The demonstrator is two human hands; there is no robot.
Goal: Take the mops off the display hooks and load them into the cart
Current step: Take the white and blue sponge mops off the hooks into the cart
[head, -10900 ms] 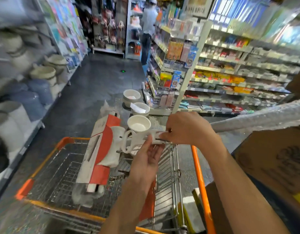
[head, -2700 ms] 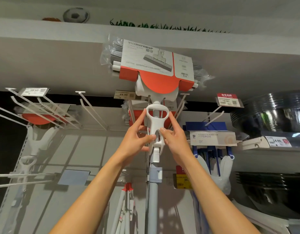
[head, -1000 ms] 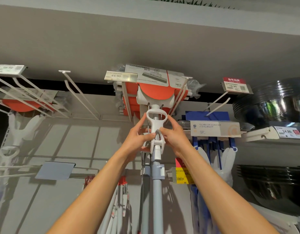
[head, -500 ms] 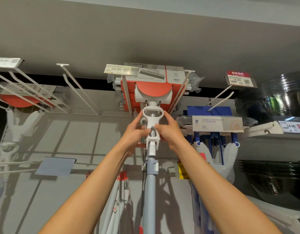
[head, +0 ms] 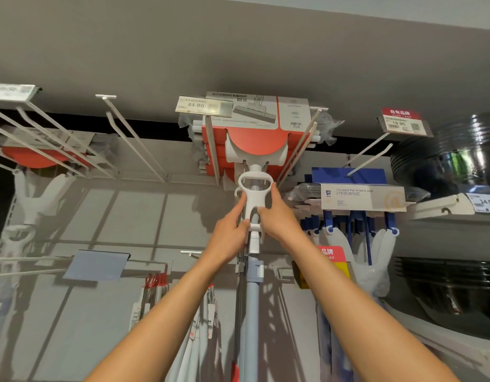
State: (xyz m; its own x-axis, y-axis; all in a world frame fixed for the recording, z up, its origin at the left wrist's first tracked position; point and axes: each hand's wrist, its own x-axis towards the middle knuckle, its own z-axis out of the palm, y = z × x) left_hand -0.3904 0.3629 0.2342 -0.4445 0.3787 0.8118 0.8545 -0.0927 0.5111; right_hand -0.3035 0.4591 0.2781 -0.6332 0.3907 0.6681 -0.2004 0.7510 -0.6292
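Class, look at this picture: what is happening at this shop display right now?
A person reaches up with both hands to a mop with an orange and white card. The left hand and right hand grip its white wringer handle. The mop head sits between the display hooks. Blue sponge mops hang beside it.

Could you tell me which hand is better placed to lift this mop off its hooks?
Right hand: its grip reaches higher up the white plastic lever handle than the left hand.

Both hands (head: pixel 255 224) around mop (head: pixel 253 197)
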